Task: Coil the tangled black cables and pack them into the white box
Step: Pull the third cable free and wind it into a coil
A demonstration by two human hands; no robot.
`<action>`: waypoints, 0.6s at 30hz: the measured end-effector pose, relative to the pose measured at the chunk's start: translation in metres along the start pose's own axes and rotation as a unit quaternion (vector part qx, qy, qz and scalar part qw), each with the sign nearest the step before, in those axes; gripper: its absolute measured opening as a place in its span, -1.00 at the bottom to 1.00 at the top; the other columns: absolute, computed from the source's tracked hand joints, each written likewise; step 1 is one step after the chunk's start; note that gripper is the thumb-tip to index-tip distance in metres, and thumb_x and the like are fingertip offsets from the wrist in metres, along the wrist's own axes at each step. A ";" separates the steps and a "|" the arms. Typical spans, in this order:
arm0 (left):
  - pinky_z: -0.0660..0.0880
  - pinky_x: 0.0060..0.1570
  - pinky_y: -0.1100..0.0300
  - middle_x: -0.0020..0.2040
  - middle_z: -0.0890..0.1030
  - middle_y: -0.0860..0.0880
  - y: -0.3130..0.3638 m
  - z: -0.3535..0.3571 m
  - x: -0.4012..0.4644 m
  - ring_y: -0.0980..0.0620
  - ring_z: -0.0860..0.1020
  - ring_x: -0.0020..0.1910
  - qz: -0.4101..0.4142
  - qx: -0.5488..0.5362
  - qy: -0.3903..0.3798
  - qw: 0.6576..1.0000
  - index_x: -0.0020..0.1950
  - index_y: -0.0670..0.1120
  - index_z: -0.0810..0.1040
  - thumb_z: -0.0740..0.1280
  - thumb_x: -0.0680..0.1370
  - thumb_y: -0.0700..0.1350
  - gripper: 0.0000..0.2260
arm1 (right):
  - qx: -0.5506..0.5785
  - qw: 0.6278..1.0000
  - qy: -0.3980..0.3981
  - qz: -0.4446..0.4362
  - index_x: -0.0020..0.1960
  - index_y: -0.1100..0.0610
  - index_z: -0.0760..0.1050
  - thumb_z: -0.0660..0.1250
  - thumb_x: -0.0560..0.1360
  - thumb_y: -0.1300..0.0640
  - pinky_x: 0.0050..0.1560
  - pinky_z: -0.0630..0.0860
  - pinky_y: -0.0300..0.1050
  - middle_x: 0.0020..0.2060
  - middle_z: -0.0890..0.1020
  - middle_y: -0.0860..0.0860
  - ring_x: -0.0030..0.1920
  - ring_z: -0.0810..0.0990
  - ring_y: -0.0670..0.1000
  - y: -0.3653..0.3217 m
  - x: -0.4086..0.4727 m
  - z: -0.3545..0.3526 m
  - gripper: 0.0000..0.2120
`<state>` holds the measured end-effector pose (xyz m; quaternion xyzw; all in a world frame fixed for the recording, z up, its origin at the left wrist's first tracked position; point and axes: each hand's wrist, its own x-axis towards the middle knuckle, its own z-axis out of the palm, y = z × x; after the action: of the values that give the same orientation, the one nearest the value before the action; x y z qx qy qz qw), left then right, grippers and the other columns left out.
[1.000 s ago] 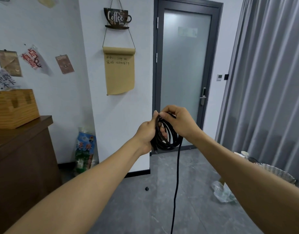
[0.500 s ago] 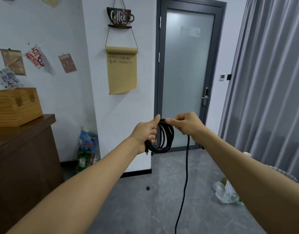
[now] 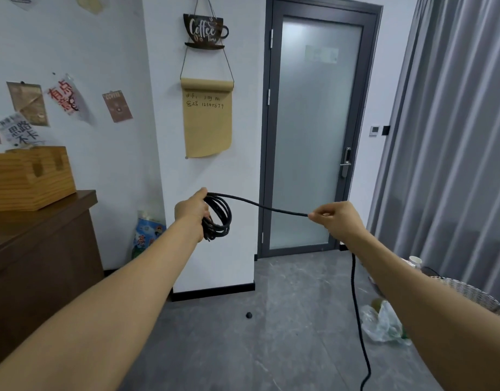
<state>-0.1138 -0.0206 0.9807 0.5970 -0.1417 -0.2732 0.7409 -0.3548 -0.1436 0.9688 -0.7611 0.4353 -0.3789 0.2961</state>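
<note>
At the centre of the frame, a coil of black cable (image 3: 219,217) is being gripped by the left hand (image 3: 192,211), fingers closed round its loops. To the right, a straight run of it is being pinched between thumb and fingertips of the right hand (image 3: 335,218), the rest trailing down to the grey floor (image 3: 243,348).

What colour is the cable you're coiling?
Black. The cable runs from the coil in the left hand to the right hand; head view.
</note>
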 end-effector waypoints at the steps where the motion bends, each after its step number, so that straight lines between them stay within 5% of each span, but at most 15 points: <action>1: 0.27 -0.42 0.23 -0.52 0.36 -0.01 -0.001 0.002 0.001 0.03 0.28 -0.50 0.025 0.026 0.014 0.999 -0.37 -0.11 0.34 0.34 0.51 -0.01 -0.68 | -0.055 0.998 0.015 -0.019 -0.17 0.13 0.63 0.39 0.48 0.13 -0.19 0.52 -0.12 -0.35 0.57 -0.03 -0.30 0.51 -0.01 -0.005 0.001 0.003 -0.90; 4: 0.28 -0.40 0.22 -0.40 0.38 -0.06 -0.003 0.011 0.003 -0.02 0.33 -0.44 0.140 0.131 0.021 0.981 -0.35 -0.12 0.30 0.28 0.51 0.00 -0.68 | -0.237 0.967 0.033 -0.089 -0.13 0.07 0.64 0.31 0.50 0.11 -0.14 0.56 -0.08 -0.20 0.67 -0.01 -0.16 0.61 0.08 -0.030 -0.004 0.011 -0.87; 8: 0.37 -0.36 0.18 -0.34 0.48 -0.11 -0.004 0.023 -0.006 -0.06 0.44 -0.38 0.214 0.212 0.001 0.954 -0.29 -0.15 0.37 0.26 0.52 0.02 -0.71 | -0.357 0.912 -0.045 -0.199 -0.11 0.08 0.62 0.29 0.50 0.08 -0.27 0.39 -0.17 -0.19 0.67 0.01 -0.21 0.57 0.06 -0.069 -0.017 0.024 -0.85; 14: 0.50 -0.29 0.11 -0.37 0.61 -0.11 -0.011 0.033 -0.028 -0.02 0.57 -0.42 0.269 0.290 -0.101 0.913 -0.22 -0.20 0.49 0.24 0.56 0.07 -0.65 | -0.226 0.931 -0.130 -0.257 -0.21 0.02 0.57 0.35 0.48 0.05 -0.14 0.54 -0.06 -0.21 0.66 -0.02 -0.18 0.57 0.02 -0.104 -0.022 0.038 -0.89; 18: 0.53 -0.34 0.21 -0.44 0.57 -0.08 -0.012 0.034 -0.040 0.08 0.56 -0.51 0.196 0.198 -0.212 0.937 -0.30 -0.18 0.50 0.21 0.59 0.12 -0.57 | -0.140 0.948 -0.131 -0.253 -0.29 -0.06 0.52 0.38 0.47 0.10 -0.20 0.49 -0.04 -0.37 0.59 -0.07 -0.34 0.49 -0.05 -0.100 -0.019 0.035 -0.83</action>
<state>-0.1675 -0.0269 0.9820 0.6202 -0.4609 -0.2092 0.5992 -0.2879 -0.0781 1.0226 -0.9229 0.2349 -0.2735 0.1352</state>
